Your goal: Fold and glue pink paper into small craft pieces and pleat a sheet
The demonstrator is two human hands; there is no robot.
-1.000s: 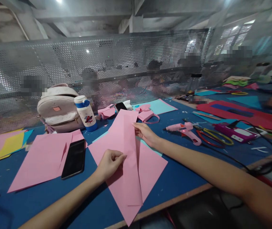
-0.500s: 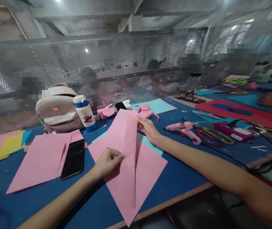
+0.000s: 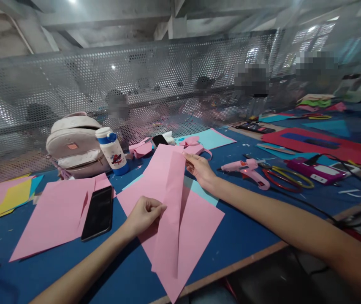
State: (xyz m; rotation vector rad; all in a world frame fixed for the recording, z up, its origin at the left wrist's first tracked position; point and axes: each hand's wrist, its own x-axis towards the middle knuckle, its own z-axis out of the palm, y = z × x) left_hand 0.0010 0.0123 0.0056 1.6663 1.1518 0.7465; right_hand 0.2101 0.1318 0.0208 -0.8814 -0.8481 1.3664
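A folded sheet of pink paper (image 3: 171, 202) is held up at a slant in front of me, one long edge turned over into a flap. My left hand (image 3: 145, 214) pinches its left side near the middle. At the upper right corner, my right hand (image 3: 200, 169) grips the paper between thumb and fingers. Beneath it lies a larger pink sheet (image 3: 201, 223), its corner pointing at the table's front edge. Part of a light blue sheet (image 3: 196, 188) shows under the pink ones.
Left are a black phone (image 3: 98, 214) on pink paper, a white backpack (image 3: 74, 145) and a bottle (image 3: 112, 152). Right are a pink glue gun (image 3: 246, 169), scissors (image 3: 289, 179), a purple power strip (image 3: 316, 169) and dark cables. A perforated metal screen (image 3: 155, 101) runs behind.
The folded paper's lower part has swung slightly left, showing its lower left corner more. Both hands keep their hold. The view has shifted a little.
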